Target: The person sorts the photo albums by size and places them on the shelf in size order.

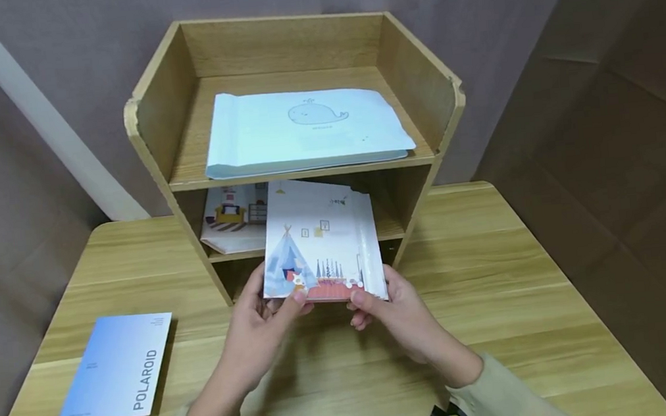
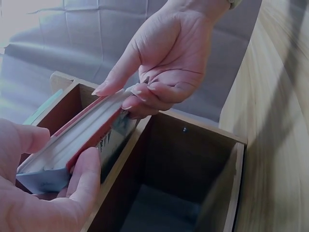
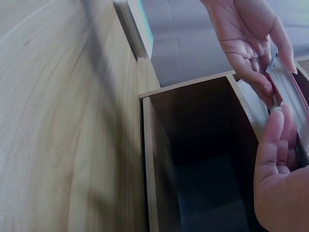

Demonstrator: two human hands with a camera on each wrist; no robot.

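Here, the left hand (image 1: 260,327) and right hand (image 1: 408,314) pinch the tent-print album (image 1: 322,252) along its near edge, thumbs above, probably steadying both corners; its far end meets the middle compartment (image 1: 410,191), near the room-print album (image 1: 234,233).

Sofa-print book (image 1: 232,227) partly hidden behind the tent-print book (image 1: 331,251).

It looks like a study corner, in what kind of building I cannot tell: grey cloth (image 1: 89,71) at ten o'clock and creased brown sheeting (image 1: 619,143) at three screen a wooden desk (image 1: 494,286), with a shelf unit (image 1: 285,43) at twelve, a blue POLAROID book (image 1: 115,369) at eight and a picture album (image 1: 324,245) mid-dial.
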